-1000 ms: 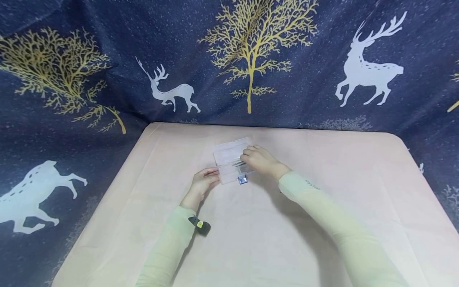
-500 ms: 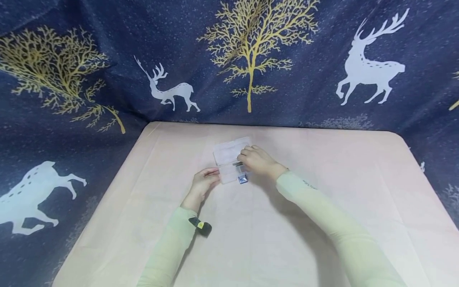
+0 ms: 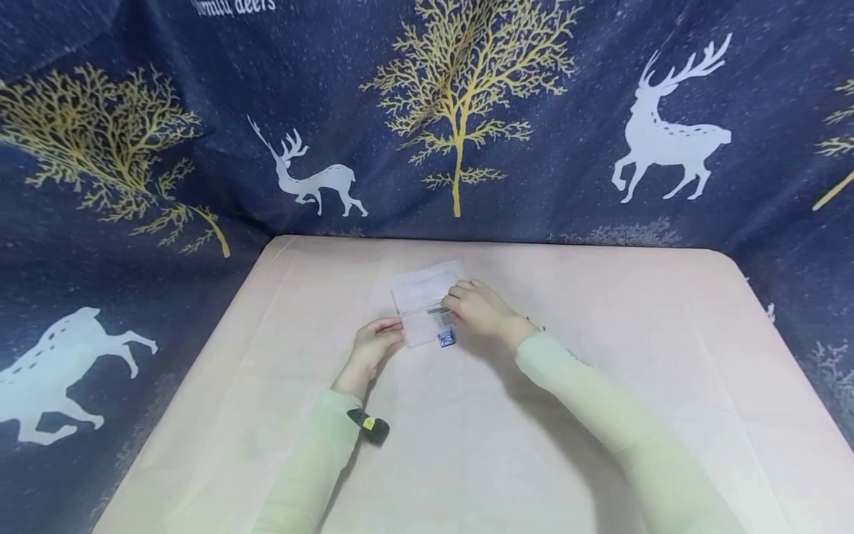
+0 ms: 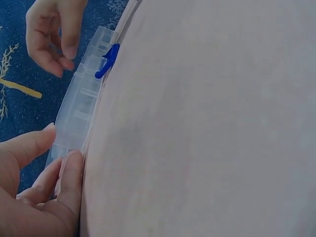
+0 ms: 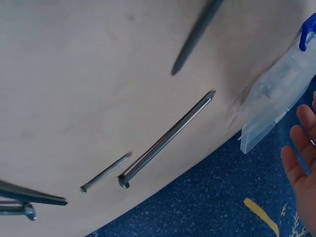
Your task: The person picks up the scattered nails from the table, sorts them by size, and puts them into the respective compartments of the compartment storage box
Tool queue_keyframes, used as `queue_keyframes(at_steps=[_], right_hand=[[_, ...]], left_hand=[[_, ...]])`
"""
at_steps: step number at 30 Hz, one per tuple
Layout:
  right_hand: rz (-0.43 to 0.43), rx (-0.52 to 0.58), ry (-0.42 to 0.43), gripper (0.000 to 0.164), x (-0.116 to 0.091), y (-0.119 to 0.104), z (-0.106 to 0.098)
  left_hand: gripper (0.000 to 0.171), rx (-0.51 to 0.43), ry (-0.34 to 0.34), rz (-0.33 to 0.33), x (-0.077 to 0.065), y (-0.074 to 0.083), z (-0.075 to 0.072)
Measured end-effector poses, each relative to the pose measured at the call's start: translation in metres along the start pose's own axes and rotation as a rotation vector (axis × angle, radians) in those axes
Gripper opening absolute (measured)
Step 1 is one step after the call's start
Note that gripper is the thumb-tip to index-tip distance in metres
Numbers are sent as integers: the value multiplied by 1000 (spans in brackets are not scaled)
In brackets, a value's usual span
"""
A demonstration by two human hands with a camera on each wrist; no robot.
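Lying open on the pale pink tablecloth (image 3: 667,334): a clear plastic box (image 3: 419,328), with lid (image 3: 420,288) folded back and blue latch (image 3: 446,338) at the front edge. Inside, near the hinge, slim dark pieces (image 3: 438,311), too small for naming. Apart from the box, flat on the cloth, a long steel nail (image 5: 168,138) and, just beside, nearly parallel, a shorter nail (image 5: 106,172).

box (image 3: 419,328) on the table (image 3: 460,445), lid (image 3: 427,288) behind it, clip (image 3: 446,338) at its front, left hand (image 3: 373,345) at its left, right hand (image 3: 482,308) at its right
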State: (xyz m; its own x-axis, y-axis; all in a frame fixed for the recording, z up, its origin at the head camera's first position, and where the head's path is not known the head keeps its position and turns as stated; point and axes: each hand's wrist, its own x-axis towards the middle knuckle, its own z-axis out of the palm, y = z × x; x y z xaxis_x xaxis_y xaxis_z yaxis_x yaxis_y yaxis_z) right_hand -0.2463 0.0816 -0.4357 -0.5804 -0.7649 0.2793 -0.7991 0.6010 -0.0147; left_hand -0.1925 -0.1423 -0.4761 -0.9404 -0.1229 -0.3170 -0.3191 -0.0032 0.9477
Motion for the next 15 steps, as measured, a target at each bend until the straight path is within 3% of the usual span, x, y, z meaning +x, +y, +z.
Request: queue_keyframes(at_steps=[15], right_hand=[[-21,-28,53,21,-30,3,-13]], left_hand=[[39,-25,-2,-7,-2,2,3]])
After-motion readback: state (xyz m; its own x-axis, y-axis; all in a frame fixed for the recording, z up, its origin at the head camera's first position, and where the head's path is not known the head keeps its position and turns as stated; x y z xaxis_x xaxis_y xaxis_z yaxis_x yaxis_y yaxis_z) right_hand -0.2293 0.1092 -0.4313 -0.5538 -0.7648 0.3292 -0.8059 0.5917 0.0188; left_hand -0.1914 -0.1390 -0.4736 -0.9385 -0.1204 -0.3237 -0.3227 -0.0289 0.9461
